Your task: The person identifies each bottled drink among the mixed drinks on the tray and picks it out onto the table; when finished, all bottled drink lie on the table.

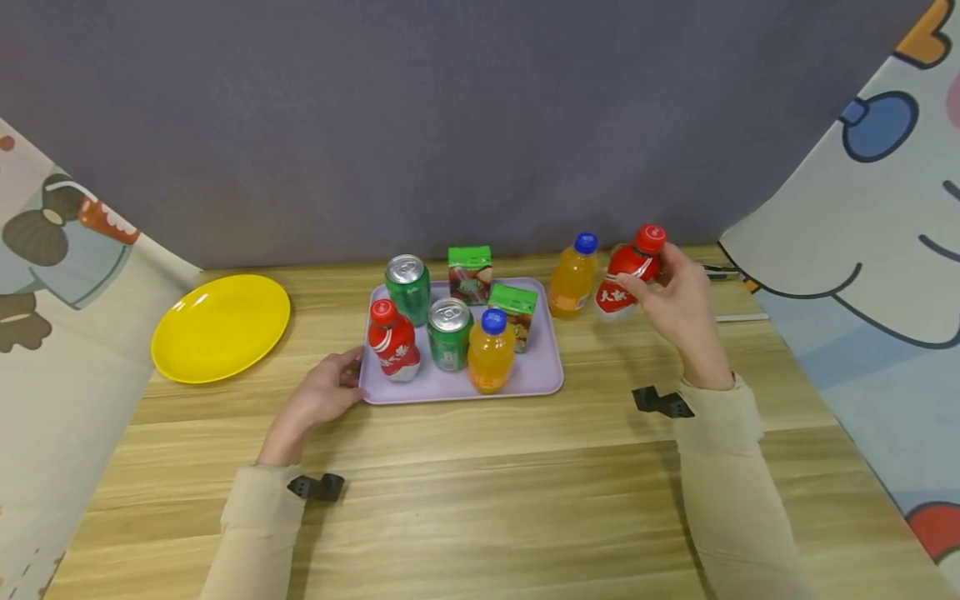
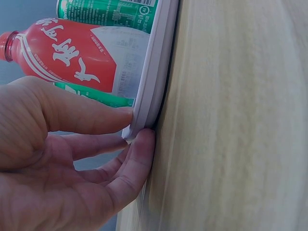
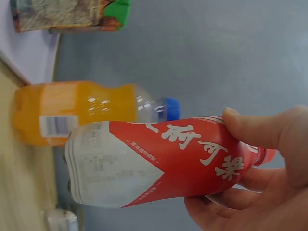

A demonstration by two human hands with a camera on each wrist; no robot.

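Note:
My right hand [image 1: 681, 304] grips a red-and-white cola bottle [image 1: 632, 267] round its upper part and holds it tilted, its base off the table in the right wrist view. Right beside it, an orange drink bottle [image 1: 573, 285] with a blue cap stands on the table. With thumb and fingers, my left hand [image 1: 327, 389] pinches the left front corner of a pale purple tray [image 1: 546, 354]. On that tray stand another red cola bottle [image 1: 394, 343], two green cans [image 1: 450, 337], two green-topped drink cartons [image 1: 517, 310] and an orange drink bottle [image 1: 491, 360].
A yellow plate [image 1: 221, 329] lies on the wooden table [image 1: 480, 500] at the left. Dark thin items [image 1: 720, 272] and a pale strip [image 1: 742, 317] lie at the right, behind my right hand. A grey backdrop [image 1: 450, 125] rises along the table's far edge.

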